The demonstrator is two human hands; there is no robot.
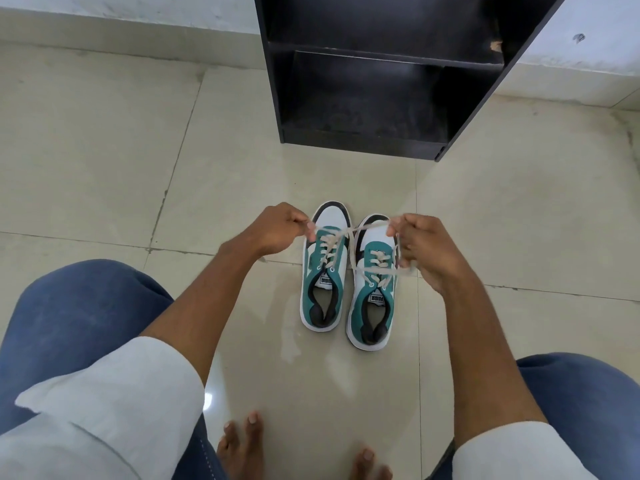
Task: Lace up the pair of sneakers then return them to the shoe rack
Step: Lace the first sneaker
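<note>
On the glossy beige tiled floor (104, 150) at frame centre (black shoe rack (381, 81) above) stand the sneakers (346, 271), left hand (277, 230) and right hand (426, 251) each pinching their lace (349, 233).

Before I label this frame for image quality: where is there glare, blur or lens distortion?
Head view: a small bright glare spot on the floor tile by the left knee; the laces look smeared near the right hand, less so at the left hand; wide-angle bending makes the rack sides splay and the wall base curve; the sneakers are sharp, lighting soft, shadows faint.
</note>
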